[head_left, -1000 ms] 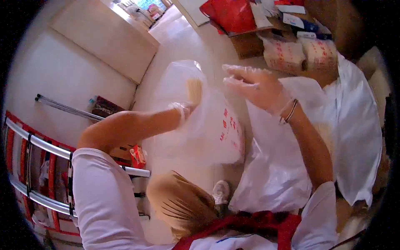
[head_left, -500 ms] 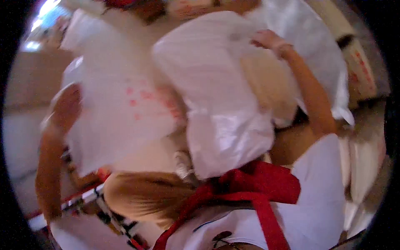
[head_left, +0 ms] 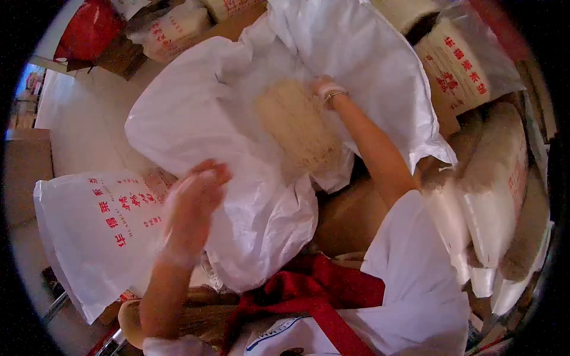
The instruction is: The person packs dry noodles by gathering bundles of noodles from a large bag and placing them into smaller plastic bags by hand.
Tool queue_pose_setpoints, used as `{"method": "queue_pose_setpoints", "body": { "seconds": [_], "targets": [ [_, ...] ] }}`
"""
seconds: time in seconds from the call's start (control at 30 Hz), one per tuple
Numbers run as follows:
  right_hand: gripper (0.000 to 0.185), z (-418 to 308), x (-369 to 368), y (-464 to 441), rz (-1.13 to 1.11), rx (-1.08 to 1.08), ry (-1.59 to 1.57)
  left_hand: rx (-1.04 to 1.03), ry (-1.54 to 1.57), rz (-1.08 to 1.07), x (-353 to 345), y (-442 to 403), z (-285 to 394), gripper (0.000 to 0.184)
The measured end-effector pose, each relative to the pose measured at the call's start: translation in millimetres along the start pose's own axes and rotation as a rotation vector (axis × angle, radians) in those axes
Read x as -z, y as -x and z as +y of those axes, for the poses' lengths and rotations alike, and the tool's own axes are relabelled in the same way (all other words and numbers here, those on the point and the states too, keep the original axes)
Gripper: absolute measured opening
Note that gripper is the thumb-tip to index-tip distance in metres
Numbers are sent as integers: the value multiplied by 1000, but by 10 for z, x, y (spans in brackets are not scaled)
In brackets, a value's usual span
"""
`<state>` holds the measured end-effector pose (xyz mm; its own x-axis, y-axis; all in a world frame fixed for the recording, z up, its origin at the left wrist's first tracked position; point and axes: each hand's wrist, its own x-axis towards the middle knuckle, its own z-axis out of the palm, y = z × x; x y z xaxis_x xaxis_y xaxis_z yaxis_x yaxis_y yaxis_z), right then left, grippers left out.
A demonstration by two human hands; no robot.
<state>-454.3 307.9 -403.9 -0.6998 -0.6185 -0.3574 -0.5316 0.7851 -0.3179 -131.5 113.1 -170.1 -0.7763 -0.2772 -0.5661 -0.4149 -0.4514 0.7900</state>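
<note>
A large white sack (head_left: 196, 113) lies open in front of me. Inside it, pale, thin strands like dry noodles (head_left: 300, 127) form a bundle. My right hand (head_left: 325, 88), in a thin clear glove, is at the upper right of the strands against the sack's inner side. Its fingers look curled, but what they hold is hidden. My left hand (head_left: 200, 187), also gloved, is over the sack's left part, its fingers blurred by motion. A translucent bag with red print (head_left: 101, 225) is beside and behind my left wrist; whether I grip it cannot be made out.
Long packs of pale strands (head_left: 493, 190) lie on the right. A printed pack (head_left: 454, 68) is at the upper right, another (head_left: 172, 29) at the upper left near a red bag (head_left: 89, 29). Pale floor (head_left: 89, 124) shows at the left; metal rails are at the lower left.
The view has turned right. My left hand has come out from behind the printed bag toward the white sack. My right hand has moved from above the floor to inside the sack.
</note>
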Motion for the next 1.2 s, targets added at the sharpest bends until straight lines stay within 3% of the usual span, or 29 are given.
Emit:
{"method": "queue_pose_setpoints", "body": {
  "seconds": [0.03,0.13,0.2,0.33,0.83,0.9,1.0,1.1,1.2],
  "targets": [
    [33,39,-1,-5,4,-4,-6,-76,-35,-209,-21,-255,-220,41],
    [34,120,-55,-19,21,-9,-13,192,214,-362,-145,-1155,-775,41],
    [35,164,-111,-27,34,-16,-14,311,341,-311,-283,-1753,-1162,42],
    [37,231,-263,-118,64,-20,-16,317,333,-152,-461,-2408,-1675,43],
    [45,371,-633,-115,83,-31,69,222,-45,76,-701,-2880,-1825,48],
    [46,396,-720,-107,88,-66,-3,219,-134,103,-726,-2907,-1824,48],
    [50,435,-763,-50,95,-182,-358,201,-294,153,-824,-2955,-1875,49],
    [51,183,-424,137,81,-258,-310,177,-429,203,-955,-2991,-1960,50],
    [50,190,-459,126,15,-160,-240,173,-449,203,-986,-2998,-2002,52]
  ]
}}
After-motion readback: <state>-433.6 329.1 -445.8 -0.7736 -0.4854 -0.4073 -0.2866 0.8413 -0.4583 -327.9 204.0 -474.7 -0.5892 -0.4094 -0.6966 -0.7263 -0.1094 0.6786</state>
